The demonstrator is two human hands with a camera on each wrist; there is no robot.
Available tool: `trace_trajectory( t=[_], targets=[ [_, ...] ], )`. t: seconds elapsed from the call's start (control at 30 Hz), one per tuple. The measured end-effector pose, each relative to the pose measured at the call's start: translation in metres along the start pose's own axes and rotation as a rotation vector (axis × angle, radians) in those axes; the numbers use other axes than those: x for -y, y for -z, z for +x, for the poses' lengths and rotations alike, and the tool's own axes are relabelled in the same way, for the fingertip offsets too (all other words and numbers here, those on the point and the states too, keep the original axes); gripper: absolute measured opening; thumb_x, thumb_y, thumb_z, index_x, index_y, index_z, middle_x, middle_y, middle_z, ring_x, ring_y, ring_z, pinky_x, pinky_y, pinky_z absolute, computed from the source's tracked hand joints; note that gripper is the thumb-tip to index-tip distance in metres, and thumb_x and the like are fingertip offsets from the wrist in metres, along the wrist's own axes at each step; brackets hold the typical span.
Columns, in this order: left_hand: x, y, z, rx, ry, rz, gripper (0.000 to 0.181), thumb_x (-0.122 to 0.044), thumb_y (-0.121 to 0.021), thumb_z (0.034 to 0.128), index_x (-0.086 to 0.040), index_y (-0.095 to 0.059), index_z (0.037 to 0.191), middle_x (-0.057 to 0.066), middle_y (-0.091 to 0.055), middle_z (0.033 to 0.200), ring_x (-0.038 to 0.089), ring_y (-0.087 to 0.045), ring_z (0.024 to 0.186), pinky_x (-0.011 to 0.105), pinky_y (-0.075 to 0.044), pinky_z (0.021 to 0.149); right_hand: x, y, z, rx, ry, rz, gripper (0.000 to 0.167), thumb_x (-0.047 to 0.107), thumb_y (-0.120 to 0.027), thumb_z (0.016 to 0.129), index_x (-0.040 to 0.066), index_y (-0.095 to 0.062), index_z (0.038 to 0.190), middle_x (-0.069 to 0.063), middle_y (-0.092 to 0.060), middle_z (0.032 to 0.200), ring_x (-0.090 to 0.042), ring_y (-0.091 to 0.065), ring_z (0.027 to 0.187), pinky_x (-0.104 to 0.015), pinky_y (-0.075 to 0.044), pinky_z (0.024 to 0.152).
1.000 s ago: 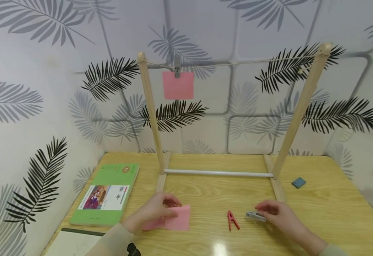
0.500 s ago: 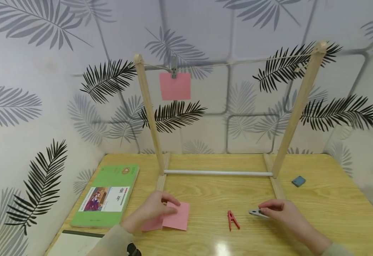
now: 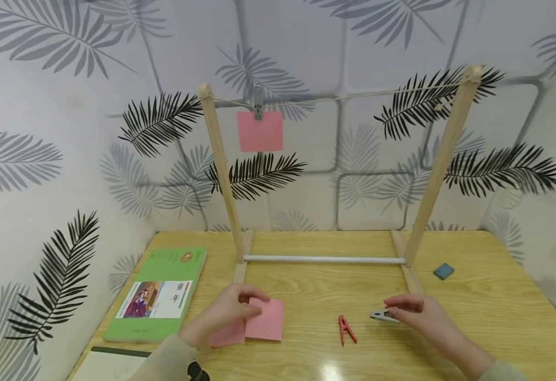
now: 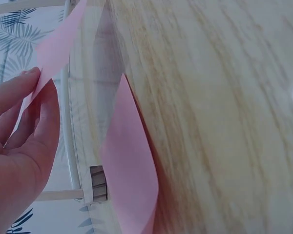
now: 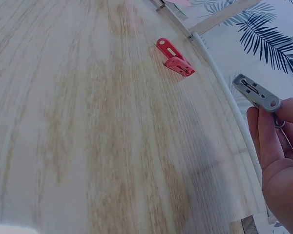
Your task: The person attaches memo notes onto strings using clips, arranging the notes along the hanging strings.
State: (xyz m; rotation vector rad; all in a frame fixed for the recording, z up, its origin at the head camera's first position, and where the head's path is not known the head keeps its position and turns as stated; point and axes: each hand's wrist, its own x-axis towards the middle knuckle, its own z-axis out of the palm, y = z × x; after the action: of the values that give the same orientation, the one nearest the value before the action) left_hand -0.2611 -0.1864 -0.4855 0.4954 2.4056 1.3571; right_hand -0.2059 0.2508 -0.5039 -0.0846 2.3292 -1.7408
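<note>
Between thumb and fingers, my left hand [image 3: 232,312] pinches a pink sticky note [image 3: 266,320], raised off the table in the left wrist view. A second pink note [image 4: 129,161] lies on the wood below that hand, its edges lifting. My right hand [image 3: 418,317] grips a grey clothespin [image 5: 256,91] by one end, its other end pointing left. A red clothespin [image 3: 346,329] lies on the table to the left of that hand. At the back, a grey clothespin [image 3: 258,103] holds another pink note [image 3: 260,132] on the string.
A wooden frame [image 3: 432,174] with a string [image 3: 354,97] across its top and a white bar [image 3: 325,259] near its base stands behind my hands. To the left lie a green book [image 3: 156,296] and a notepad [image 3: 108,365]. A small blue block [image 3: 444,271] sits at right.
My right hand has shifted slightly right and up with the grey clothespin, which has turned a little. The pink note in my left hand has tilted slightly.
</note>
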Motion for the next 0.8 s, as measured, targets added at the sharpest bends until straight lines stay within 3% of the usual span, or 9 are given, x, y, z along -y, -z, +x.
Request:
trace_trajectory(
  t=[0.17, 0.33, 0.5, 0.8],
  targets=[
    [-0.0021, 0.0003, -0.0006, -0.004, -0.009, -0.029, 0.035, -0.010, -0.078, 0.0837, -0.010, -0.071, 0.118, 0.010, -0.069, 0.116, 0.014, -0.063, 0.097, 0.026, -0.053, 0.083, 0.0037, -0.0033, -0.0002, -0.061, -0.018, -0.009, 0.041, 0.018, -0.071, 0.093, -0.011, -0.063, 0.121, -0.006, -0.073, 0.111, 0.002, -0.064, 0.090, -0.020, -0.053, 0.078],
    [-0.0034, -0.0005, 0.0013, -0.005, 0.023, -0.069, 0.039, -0.013, -0.080, 0.0827, -0.010, -0.070, 0.120, 0.005, -0.068, 0.111, 0.012, -0.060, 0.092, 0.027, -0.052, 0.079, 0.0051, -0.0044, -0.0018, -0.083, -0.025, -0.005, 0.039, 0.017, -0.072, 0.091, -0.010, -0.065, 0.118, 0.000, -0.074, 0.106, 0.002, -0.063, 0.089, -0.020, -0.053, 0.078],
    [-0.0044, -0.0013, 0.0000, 0.006, 0.034, -0.117, 0.036, -0.013, -0.080, 0.0835, -0.007, -0.070, 0.118, 0.005, -0.069, 0.106, 0.012, -0.061, 0.089, 0.027, -0.053, 0.076, 0.0061, -0.0043, -0.0040, -0.098, -0.035, 0.003, 0.036, 0.016, -0.072, 0.091, -0.010, -0.067, 0.115, 0.007, -0.073, 0.101, 0.002, -0.062, 0.089, -0.020, -0.052, 0.078],
    [-0.0024, -0.0073, -0.0009, 0.028, 0.041, -0.197, 0.031, -0.010, -0.078, 0.0850, -0.002, -0.070, 0.114, 0.005, -0.072, 0.098, 0.012, -0.066, 0.087, 0.027, -0.056, 0.076, 0.0088, -0.0043, -0.0055, -0.089, -0.046, -0.013, 0.037, 0.016, -0.071, 0.092, -0.010, -0.065, 0.118, 0.001, -0.072, 0.106, -0.001, -0.062, 0.088, -0.022, -0.053, 0.077]
  ],
)
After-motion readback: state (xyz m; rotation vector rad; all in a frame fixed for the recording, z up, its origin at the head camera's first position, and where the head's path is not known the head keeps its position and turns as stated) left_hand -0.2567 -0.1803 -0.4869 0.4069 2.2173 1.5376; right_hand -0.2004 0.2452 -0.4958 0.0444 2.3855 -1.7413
